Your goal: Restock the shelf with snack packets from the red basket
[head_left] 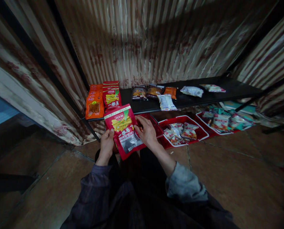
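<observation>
A red snack bag [124, 127] with a yellow and green picture is held tilted in front of the shelf's left end. My left hand [107, 143] grips its left edge, thumb on the front and fingers hidden behind. At its right edge my right hand [146, 129] is closed on the bag, with fingers curled by the side. Just behind, a matching red bag [112, 96] lies on the shelf beside an orange snack bag [94, 101].
Smaller packets, including a white packet [167, 102], lie along the black shelf [191, 101]. Below stand red baskets, one basket [204, 137] holding several snack packs. A dark metal post [67, 41] rises at the left before a pleated curtain [142, 38].
</observation>
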The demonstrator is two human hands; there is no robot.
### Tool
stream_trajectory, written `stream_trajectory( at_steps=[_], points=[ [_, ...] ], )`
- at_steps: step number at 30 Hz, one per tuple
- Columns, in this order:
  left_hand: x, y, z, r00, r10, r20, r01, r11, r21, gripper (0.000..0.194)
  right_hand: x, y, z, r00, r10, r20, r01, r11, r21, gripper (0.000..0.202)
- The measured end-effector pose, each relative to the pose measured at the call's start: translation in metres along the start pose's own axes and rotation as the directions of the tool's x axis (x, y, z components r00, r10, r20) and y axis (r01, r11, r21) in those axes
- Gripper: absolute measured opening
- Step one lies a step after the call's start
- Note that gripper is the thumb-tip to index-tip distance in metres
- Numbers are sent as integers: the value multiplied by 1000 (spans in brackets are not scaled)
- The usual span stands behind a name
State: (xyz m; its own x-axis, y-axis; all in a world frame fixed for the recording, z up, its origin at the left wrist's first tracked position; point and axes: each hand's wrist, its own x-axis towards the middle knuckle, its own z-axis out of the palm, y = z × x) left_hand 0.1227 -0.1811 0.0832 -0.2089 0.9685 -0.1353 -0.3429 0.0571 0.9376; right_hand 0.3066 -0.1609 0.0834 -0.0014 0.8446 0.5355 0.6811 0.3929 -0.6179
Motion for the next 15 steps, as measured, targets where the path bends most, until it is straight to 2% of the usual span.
stream_trajectory(
  at_steps=[3,7,9,12,13,15],
  points=[
    [0,8,5,1000,-3,-11,2,999,-46,48,-12,-8,-1,987,-158,-10,155,974,-163,33],
    [-1,6,9,1000,15,-23,-16,1000,-21,48,-21,-12,7,994,-96,56,108,963,-248,34],
    [1,3,8,998,56,-15,-55,997,47,43,-22,-11,11,995,-57,84,72,978,-194,35],
    [3,3,6,988,155,5,-152,960,233,34,-21,-12,13,991,-50,123,52,999,-14,38],
    [3,5,6,979,205,12,-197,924,328,32,-22,-13,13,986,-55,155,48,998,50,40],
    [-1,12,9,951,306,35,-276,795,540,30,-23,-15,13,965,-73,253,30,985,169,51]
  ],
)
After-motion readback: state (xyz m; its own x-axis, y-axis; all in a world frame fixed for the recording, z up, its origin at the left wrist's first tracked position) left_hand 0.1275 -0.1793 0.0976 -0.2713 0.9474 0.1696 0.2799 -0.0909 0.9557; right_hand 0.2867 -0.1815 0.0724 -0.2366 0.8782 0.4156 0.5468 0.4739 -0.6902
